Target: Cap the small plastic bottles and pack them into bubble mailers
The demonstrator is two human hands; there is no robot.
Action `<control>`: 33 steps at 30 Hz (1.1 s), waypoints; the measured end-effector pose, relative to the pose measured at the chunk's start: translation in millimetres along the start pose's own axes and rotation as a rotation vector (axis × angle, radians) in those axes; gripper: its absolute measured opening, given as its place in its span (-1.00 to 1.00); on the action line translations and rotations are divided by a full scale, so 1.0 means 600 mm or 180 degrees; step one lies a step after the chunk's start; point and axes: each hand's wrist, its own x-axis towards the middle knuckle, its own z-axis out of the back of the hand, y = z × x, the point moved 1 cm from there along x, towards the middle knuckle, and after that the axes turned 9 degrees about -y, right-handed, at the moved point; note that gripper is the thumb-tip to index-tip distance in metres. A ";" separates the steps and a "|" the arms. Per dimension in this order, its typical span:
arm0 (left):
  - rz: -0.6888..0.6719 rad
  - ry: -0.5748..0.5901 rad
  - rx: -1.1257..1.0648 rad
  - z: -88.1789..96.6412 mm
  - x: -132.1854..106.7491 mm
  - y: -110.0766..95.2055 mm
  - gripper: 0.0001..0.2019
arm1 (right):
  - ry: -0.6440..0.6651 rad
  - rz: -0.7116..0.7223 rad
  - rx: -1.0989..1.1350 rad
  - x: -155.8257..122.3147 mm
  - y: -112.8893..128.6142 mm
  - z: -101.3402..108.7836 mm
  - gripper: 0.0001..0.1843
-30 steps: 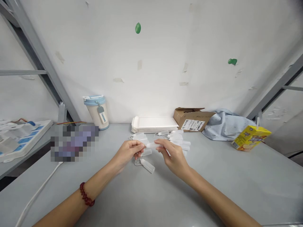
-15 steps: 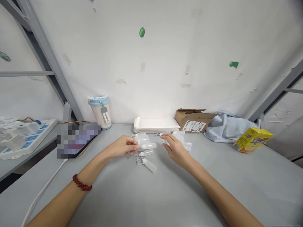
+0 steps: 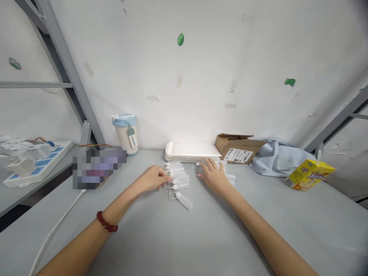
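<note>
Several small translucent plastic bottles with looped white cap straps lie on the grey table in two groups. My left hand (image 3: 153,178) is closed, its thumb and index finger pinched at the cap end of one plastic bottle (image 3: 181,179) in the left column. Nearest me in that column, another bottle (image 3: 184,201) lies slanted, its strap loop to the left. My right hand (image 3: 215,177) rests palm down with fingers spread over the right group, covering most of it. Ends of bottles (image 3: 230,177) show beyond that hand.
Behind the bottles are a stack of white trays (image 3: 192,150) and an open cardboard box (image 3: 240,149). To the right are a pale blue cloth (image 3: 276,157) and a yellow drink carton (image 3: 309,175). A tumbler (image 3: 125,134), blurred phone (image 3: 99,168) and power strip (image 3: 43,165) stand left.
The left column's bottles now lie closer together and more parallel, one having shifted beside my left fingertips. My right hand has flattened and spread over its group. The view has shifted slightly.
</note>
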 end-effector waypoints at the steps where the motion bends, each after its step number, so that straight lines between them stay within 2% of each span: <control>1: -0.0001 -0.0015 0.0014 0.000 -0.001 -0.001 -0.64 | 0.0006 -0.0009 -0.0025 0.001 -0.002 -0.004 -0.61; 19: 0.0033 -0.0057 -0.0003 -0.014 0.003 0.005 -0.67 | 0.0165 -0.0007 -0.0102 -0.002 -0.006 -0.011 -0.53; 33: 0.0011 0.0031 0.0112 -0.017 0.005 0.006 -0.59 | 0.0235 -0.0027 0.0010 -0.003 -0.006 -0.007 -0.53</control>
